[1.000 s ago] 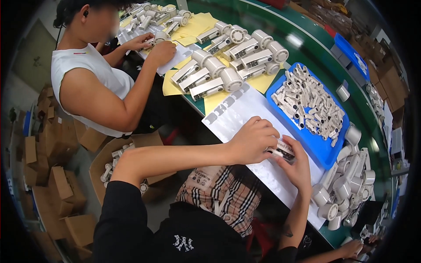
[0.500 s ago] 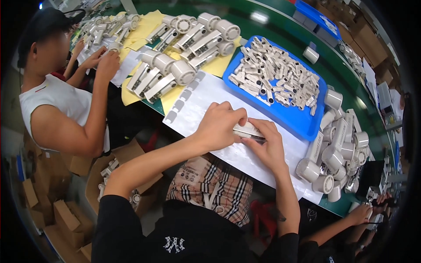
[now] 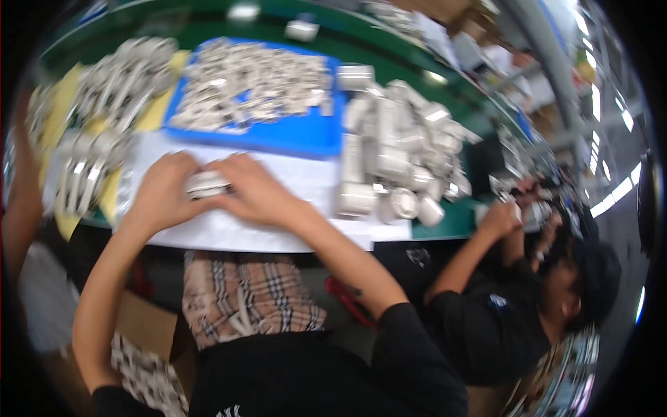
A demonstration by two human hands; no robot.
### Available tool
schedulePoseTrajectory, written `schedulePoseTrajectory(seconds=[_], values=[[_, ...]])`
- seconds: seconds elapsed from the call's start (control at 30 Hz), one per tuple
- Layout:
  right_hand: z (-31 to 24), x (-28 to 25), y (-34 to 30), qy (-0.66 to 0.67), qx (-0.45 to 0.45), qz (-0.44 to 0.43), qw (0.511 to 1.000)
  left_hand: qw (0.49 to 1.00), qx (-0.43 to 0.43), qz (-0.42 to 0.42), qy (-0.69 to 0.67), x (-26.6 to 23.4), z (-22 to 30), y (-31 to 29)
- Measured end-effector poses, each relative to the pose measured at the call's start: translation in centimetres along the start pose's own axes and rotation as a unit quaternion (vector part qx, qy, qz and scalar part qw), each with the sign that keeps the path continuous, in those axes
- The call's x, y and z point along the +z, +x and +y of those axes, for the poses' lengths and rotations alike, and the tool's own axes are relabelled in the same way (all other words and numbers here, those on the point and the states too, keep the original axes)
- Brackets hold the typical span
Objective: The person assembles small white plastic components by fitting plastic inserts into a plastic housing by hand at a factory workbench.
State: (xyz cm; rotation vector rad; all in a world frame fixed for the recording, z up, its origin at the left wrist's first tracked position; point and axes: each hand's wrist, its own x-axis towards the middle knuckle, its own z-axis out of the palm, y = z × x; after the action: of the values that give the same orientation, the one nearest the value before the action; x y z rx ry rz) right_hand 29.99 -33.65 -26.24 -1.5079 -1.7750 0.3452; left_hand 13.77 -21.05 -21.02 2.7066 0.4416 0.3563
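Observation:
Over a white sheet [image 3: 292,174] on the worktable, my left hand [image 3: 165,193] and my right hand [image 3: 258,191] are closed on one small off-white plastic housing [image 3: 207,185]. Fingers of both hands meet around it and cover its two ends. Just beyond my hands lies a blue tray [image 3: 299,142] full of small off-white plastic pieces [image 3: 274,83]. Motion blur hides the finer detail of the held part.
Off-white housings with round cylindrical ends [image 3: 392,160] are heaped to the right. More stand in rows on yellow sheets [image 3: 108,125] at left. A co-worker in black [image 3: 479,333] works at the right, another person's arm [image 3: 24,187] shows at left. An open carton [image 3: 146,326] stands below.
The whole view has swung to the right and blurred, so the table things appear farther left. The co-worker at right now shows more fully. Both hands still grip the housing.

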Motion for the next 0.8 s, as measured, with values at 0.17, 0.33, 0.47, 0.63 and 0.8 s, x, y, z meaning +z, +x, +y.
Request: schedulePoseTrajectory(seconds=[0.17, 0.33, 0.47, 0.63, 0.8], values=[[0.6, -2.5, -0.8, 0.011, 0.039, -0.009, 0.999, 0.992, -0.037, -0.118, -0.011, -0.9, 2.0, 3.8], [0.8, -2.6, -1.1, -0.001, 0.052, 0.011, 0.999, 0.989, -0.043, -0.141, -0.015, -1.2, 2.8, 5.7], [1.0, -3.2, -0.3, -0.007, 0.060, 0.019, 0.998, 0.995, -0.039, -0.087, -0.011, -1.1, 2.5, 5.8], [1.5, -2.9, 0.0, 0.057, 0.100, 0.037, 0.993, 0.996, -0.042, -0.080, -0.008, -1.2, 2.9, 5.2], [1.4, -3.2, -0.2, 0.141, 0.111, 0.057, 0.982, 0.998, -0.044, -0.025, -0.025, -0.4, 3.2, 4.0]])
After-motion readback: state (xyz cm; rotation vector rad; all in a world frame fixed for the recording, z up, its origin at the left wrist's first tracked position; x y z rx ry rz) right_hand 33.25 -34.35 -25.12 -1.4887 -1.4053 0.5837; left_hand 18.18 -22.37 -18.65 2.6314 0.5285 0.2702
